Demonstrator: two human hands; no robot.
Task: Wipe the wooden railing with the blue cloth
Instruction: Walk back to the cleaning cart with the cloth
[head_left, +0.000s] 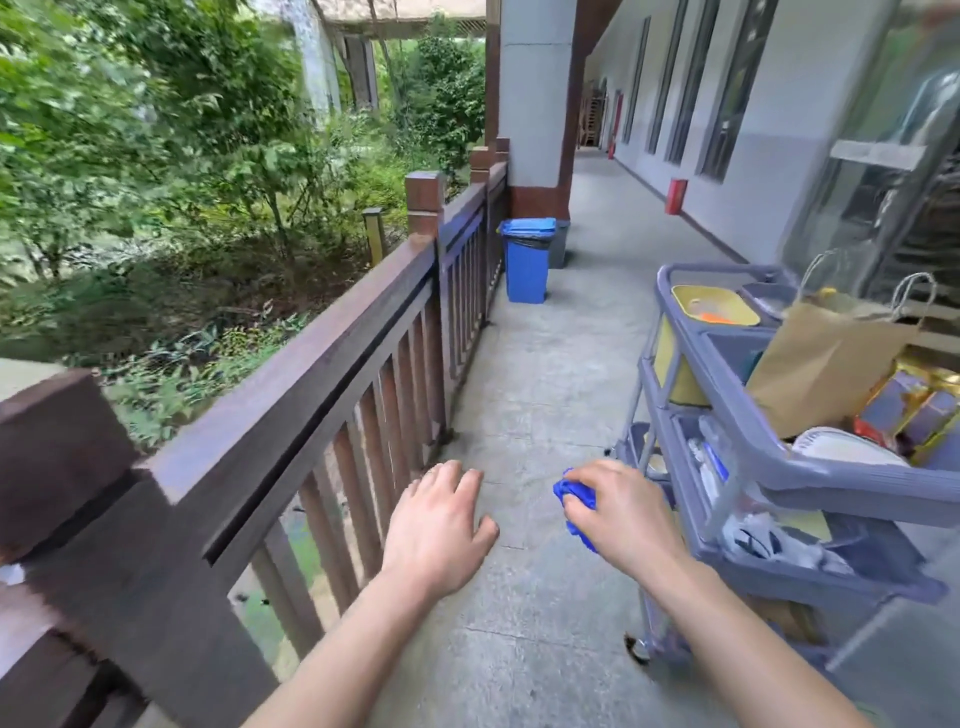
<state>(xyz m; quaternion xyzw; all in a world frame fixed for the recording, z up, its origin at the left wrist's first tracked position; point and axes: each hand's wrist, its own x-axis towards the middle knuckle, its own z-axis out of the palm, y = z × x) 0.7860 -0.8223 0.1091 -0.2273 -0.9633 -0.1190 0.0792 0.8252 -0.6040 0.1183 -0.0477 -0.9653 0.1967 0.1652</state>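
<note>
The dark brown wooden railing (311, 353) runs along the left side of the walkway, from a thick post at the near left to further posts at the back. My right hand (621, 512) is closed around a bunched blue cloth (571, 493), held over the concrete floor, well to the right of the railing and just left of a cart. My left hand (436, 525) hovers palm down with fingers spread, holding nothing, a short way right of the railing's balusters. Neither hand touches the railing.
A grey-blue three-tier cleaning cart (769, 467) with a yellow bucket, a paper bag and supplies stands at the right. A blue bin (526, 260) stands by the railing further along, near a pillar. The building wall lies on the right, greenery beyond the railing.
</note>
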